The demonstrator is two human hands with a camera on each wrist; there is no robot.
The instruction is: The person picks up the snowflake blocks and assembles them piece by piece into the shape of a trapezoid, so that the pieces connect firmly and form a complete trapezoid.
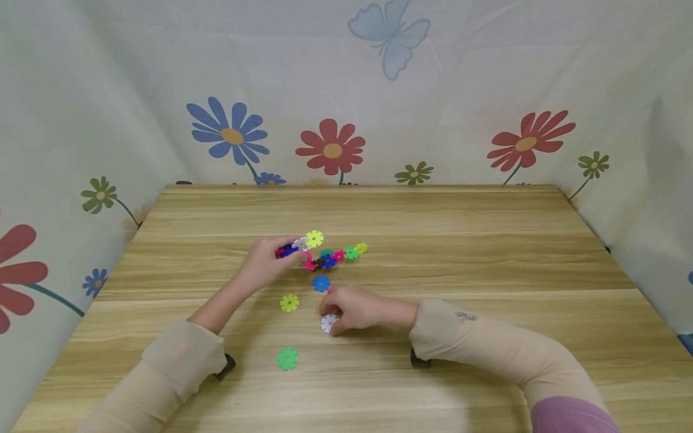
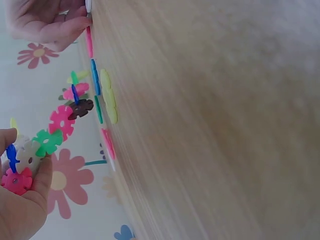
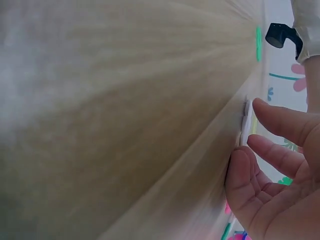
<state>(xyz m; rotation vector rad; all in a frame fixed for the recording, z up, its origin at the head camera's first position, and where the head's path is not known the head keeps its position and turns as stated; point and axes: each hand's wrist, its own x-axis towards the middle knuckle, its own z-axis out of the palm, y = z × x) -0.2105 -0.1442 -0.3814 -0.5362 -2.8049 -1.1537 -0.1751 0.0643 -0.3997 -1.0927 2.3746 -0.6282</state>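
Observation:
My left hand [image 1: 265, 263] grips one end of a chain of linked snowflake discs [image 1: 328, 261] in pink, green, blue, brown, white and yellow. In the left wrist view, the chain's white disc [image 2: 27, 157] sits between thumb and fingers, and the rest slants away above the table. My right hand [image 1: 356, 308] is down at the tabletop, its thumb and fingers curled about the edges of a loose white snowflake disc [image 1: 328, 324]. That disc lies flat or nearly so; the right wrist view shows it edge-on beside the fingertips [image 3: 257, 105].
Loose discs lie flat on the wooden table [image 1: 487, 252]: a blue one [image 1: 321, 284], a yellow one [image 1: 289, 302] and a green one [image 1: 287, 358]. A pink disc [image 1: 330, 290] is mostly hidden behind my right hand. A flower-printed cloth [image 1: 444, 120] hangs behind the table.

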